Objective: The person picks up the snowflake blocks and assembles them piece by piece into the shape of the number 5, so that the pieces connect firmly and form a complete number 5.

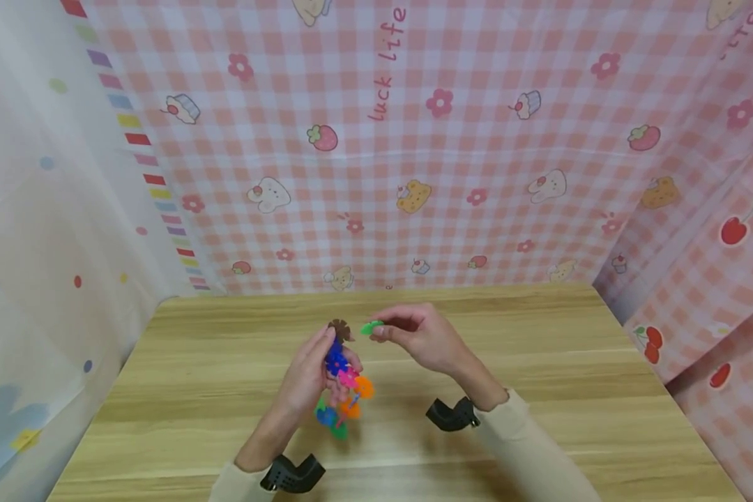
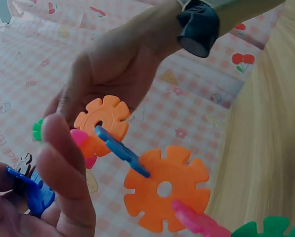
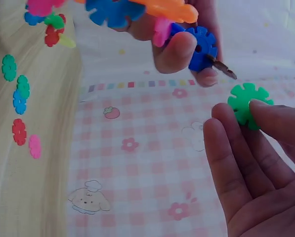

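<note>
My left hand [image 1: 306, 373] grips a chain of slotted plastic snowflake discs near its upper end. A brown disc [image 1: 341, 329] tops the chain, joined to a dark blue disc [image 3: 199, 48]. Pink, orange and green discs hang below; in the left wrist view a large orange disc [image 2: 174, 187] is linked to its neighbours edge-on through the slots. Between thumb and fingers, my right hand [image 1: 427, 338] pinches a single green disc [image 3: 243, 101]. That green disc is close to the brown one, with a small gap between them. Part of the chain is hidden behind the left fingers.
Both hands are above a wooden table [image 1: 508, 446]. In the right wrist view, loose discs lie on it, among them a green disc [image 3: 9, 67], a red disc [image 3: 19, 132] and a pink disc [image 3: 35, 146]. A pink checked cloth [image 1: 376, 160] hangs behind the table.
</note>
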The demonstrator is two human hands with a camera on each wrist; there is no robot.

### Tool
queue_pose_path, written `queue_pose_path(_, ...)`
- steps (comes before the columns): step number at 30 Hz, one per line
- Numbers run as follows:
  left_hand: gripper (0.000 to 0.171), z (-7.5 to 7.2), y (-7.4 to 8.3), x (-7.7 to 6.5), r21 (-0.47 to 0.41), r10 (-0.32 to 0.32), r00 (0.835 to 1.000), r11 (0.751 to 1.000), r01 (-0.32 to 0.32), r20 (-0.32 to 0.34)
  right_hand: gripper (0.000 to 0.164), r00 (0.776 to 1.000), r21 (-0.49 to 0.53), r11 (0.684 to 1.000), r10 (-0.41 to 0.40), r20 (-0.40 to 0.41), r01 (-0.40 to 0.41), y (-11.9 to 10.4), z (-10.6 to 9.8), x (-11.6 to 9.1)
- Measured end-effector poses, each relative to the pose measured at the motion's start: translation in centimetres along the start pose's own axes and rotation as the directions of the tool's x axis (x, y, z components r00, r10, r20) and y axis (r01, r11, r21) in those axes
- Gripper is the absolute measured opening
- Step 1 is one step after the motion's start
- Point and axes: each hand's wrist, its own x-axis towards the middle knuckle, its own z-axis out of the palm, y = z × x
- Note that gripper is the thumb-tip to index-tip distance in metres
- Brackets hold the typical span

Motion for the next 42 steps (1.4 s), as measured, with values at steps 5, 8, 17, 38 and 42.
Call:
queue_pose_path(5,0.047,0.5,-0.3,0.0,0.024,0.007,1.0,1.0,-0.007,-0.003,0.016,0.999,0.012,0.999,-0.037,-0.01,0.037,-0.4,-0.1,0.1)
queue_pose_path(8,0.048,0.7,-0.3,0.0,0.049,0.005,1.0,0.999,-0.004,-0.012,0.015,0.998,0.026,0.998,-0.062,-0.017,0.063,-0.4,-0.3,0.1)
queue_pose_path(17,0.047,1.1,-0.3,-0.1,0.013,-0.006,0.999,1.0,0.005,0.051,0.016,0.995,0.0,0.995,-0.102,-0.011,0.102,-0.2,-0.6,0.0)
queue_pose_path(38,0.05,1.6,-0.4,-0.2,0.069,0.025,0.983,0.997,-0.038,0.181,0.02,0.972,0.09,0.976,-0.209,0.104,0.2,1.1,-1.2,0.1)
queue_pose_path(42,0.048,1.7,-0.5,-0.4,0.053,0.032,0.981,0.998,-0.043,0.189,0.02,0.959,0.124,0.965,-0.248,0.139,0.232,1.7,-1.2,0.3)
